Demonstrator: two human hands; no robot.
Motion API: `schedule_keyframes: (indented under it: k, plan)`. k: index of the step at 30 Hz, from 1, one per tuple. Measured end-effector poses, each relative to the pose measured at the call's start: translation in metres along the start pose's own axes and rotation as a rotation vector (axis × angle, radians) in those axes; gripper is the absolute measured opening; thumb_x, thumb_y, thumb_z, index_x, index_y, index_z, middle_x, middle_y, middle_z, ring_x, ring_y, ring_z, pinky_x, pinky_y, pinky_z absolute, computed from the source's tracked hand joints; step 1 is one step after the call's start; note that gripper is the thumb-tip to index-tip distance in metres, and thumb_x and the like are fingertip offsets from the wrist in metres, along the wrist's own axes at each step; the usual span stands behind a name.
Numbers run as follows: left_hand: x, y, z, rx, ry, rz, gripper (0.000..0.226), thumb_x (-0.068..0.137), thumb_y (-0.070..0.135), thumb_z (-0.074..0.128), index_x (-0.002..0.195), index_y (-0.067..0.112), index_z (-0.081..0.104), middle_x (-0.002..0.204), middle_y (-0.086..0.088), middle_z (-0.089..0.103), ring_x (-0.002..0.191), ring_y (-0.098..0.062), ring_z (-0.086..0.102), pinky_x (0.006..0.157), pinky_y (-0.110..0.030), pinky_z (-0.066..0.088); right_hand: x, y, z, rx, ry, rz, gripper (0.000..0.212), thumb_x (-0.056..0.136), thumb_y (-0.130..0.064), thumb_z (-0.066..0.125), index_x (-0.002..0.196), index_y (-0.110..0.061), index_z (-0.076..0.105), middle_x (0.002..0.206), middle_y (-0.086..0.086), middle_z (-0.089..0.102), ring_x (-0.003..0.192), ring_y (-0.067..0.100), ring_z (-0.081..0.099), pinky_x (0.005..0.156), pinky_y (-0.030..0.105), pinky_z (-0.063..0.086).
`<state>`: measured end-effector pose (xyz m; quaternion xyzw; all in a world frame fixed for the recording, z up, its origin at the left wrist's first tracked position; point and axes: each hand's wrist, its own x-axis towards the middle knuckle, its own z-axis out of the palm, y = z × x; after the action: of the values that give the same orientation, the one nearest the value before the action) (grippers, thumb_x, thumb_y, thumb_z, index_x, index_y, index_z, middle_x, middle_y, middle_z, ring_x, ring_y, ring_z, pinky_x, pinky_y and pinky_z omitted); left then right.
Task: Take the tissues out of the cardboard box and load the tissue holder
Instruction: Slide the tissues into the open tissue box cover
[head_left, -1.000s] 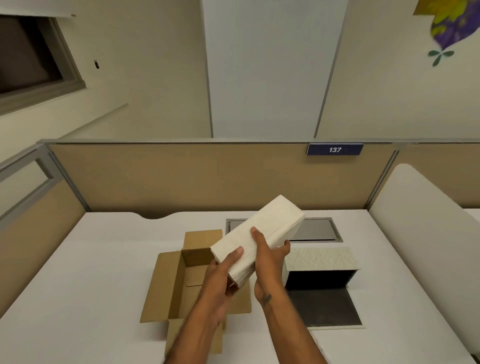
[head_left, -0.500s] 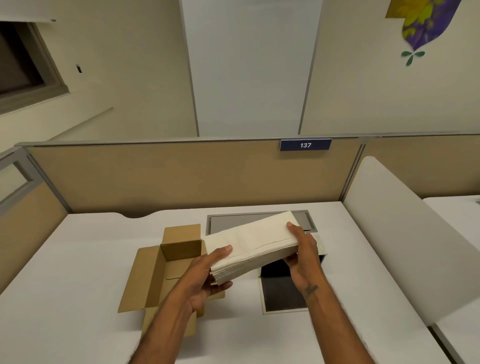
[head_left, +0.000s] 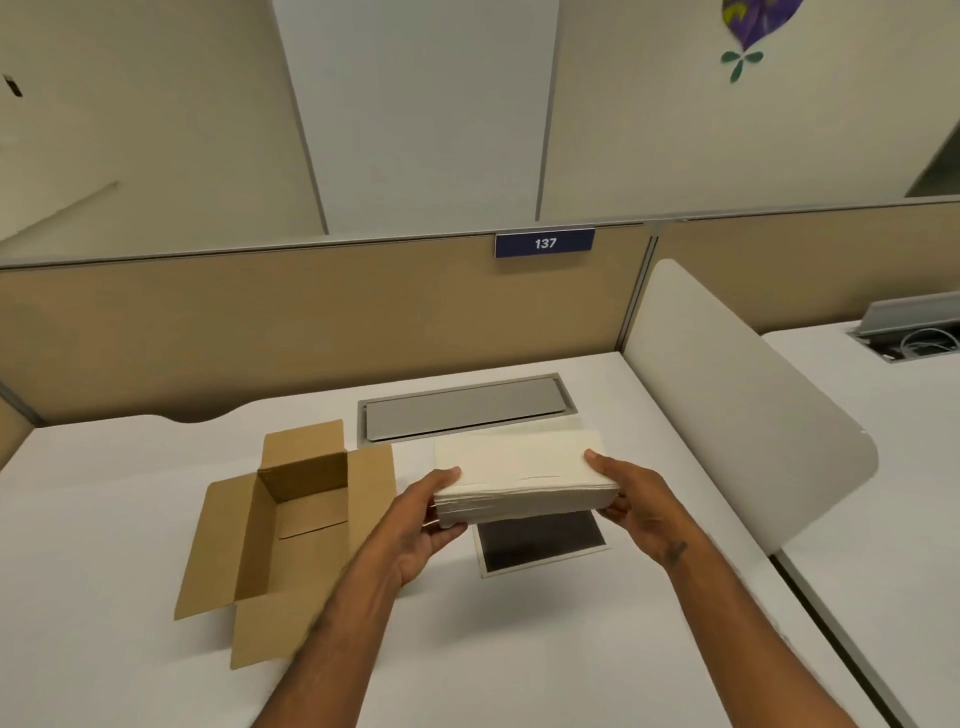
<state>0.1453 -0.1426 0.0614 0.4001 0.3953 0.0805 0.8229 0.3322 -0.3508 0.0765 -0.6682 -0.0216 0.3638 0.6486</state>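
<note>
White desk (head_left: 130, 519) | both hands, left hand (head_left: 415, 525), right hand (head_left: 636, 499), clasp tissue stack (head_left: 522, 480) ends | holder (head_left: 540, 540) seemingly beneath | cardboard box (head_left: 291, 525) open left

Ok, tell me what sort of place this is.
Most likely an open-plan office cubicle. A tan partition carries a blue number plate reading 137, the white desk has a grey cable hatch, and a neighbouring desk sits beyond a white divider.

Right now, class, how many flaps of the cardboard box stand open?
4. The far flap stands up, the left flap leans outward, the near flap lies on the desk, and the right flap is partly hidden by the left hand.
</note>
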Motion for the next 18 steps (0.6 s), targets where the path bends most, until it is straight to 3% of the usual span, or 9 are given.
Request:
schedule_keyframes:
  k: [7, 11, 13, 18]
  plan:
    - [0.041, -0.044, 0.010, 0.170, 0.104, -0.076, 0.048, 0.069, 0.041, 0.082, 0.104, 0.011, 0.067, 0.104, -0.012, 0.071, 0.101, -0.027, 0.064, 0.084, -0.037, 0.053, 0.046, 0.025, -0.046, 0.018, -0.062, 0.122, 0.038, 0.086, -0.028, 0.069, 0.117, -0.008, 0.063, 0.113, 0.014, 0.067, 0.103, 0.027, 0.062, 0.077, 0.031, 0.055]
    - [0.062, -0.070, 0.016, 0.164, 0.166, -0.104, 0.057, 0.054, 0.043, 0.088, 0.098, 0.010, 0.072, 0.089, -0.006, 0.074, 0.088, -0.022, 0.064, 0.084, -0.034, 0.050, 0.080, 0.044, -0.066, 0.003, -0.124, 0.175, 0.026, 0.087, -0.023, 0.067, 0.107, -0.008, 0.071, 0.105, 0.010, 0.073, 0.093, 0.022, 0.065, 0.077, 0.031, 0.054]
    - [0.071, -0.080, 0.018, 0.155, 0.172, -0.114, 0.058, 0.052, 0.041, 0.089, 0.098, 0.008, 0.074, 0.092, -0.007, 0.074, 0.088, -0.022, 0.064, 0.085, -0.034, 0.051, 0.094, 0.055, -0.072, -0.010, -0.146, 0.194, 0.026, 0.087, -0.023, 0.066, 0.108, -0.008, 0.072, 0.101, 0.007, 0.076, 0.091, 0.020, 0.066, 0.076, 0.029, 0.053]
    - [0.092, -0.104, 0.017, 0.158, 0.223, -0.122, 0.047, 0.068, 0.038, 0.084, 0.102, 0.006, 0.073, 0.104, -0.013, 0.076, 0.101, -0.029, 0.068, 0.088, -0.038, 0.055, 0.125, 0.078, -0.080, -0.044, -0.179, 0.244, 0.030, 0.085, -0.025, 0.068, 0.111, -0.009, 0.072, 0.110, 0.008, 0.075, 0.098, 0.021, 0.067, 0.081, 0.030, 0.051]
